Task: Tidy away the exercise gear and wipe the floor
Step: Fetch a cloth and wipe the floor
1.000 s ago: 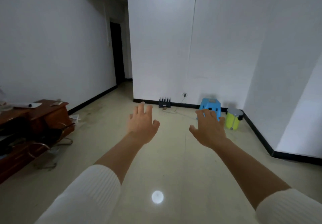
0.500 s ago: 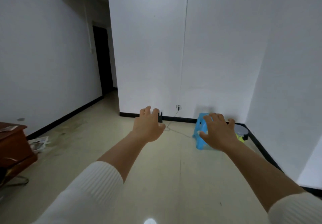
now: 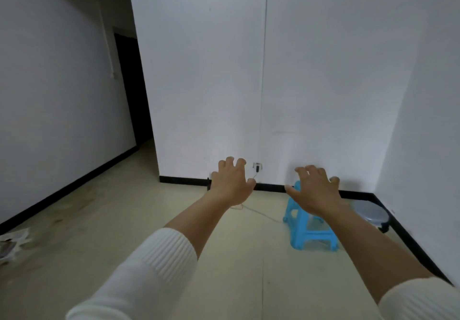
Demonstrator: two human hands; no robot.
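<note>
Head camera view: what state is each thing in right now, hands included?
left hand: open, empty
right hand: open, empty
blue stool: upright on floor
grey-lidded bin: lid on
cable: plugged into the wall, trailing on floor
papers: loose on floor

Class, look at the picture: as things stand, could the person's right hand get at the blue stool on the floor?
Probably yes. The right hand is open and empty, held out over the blue stool, and nothing lies between them. How far above the stool it hangs cannot be told, so a stoop may be needed.
</note>
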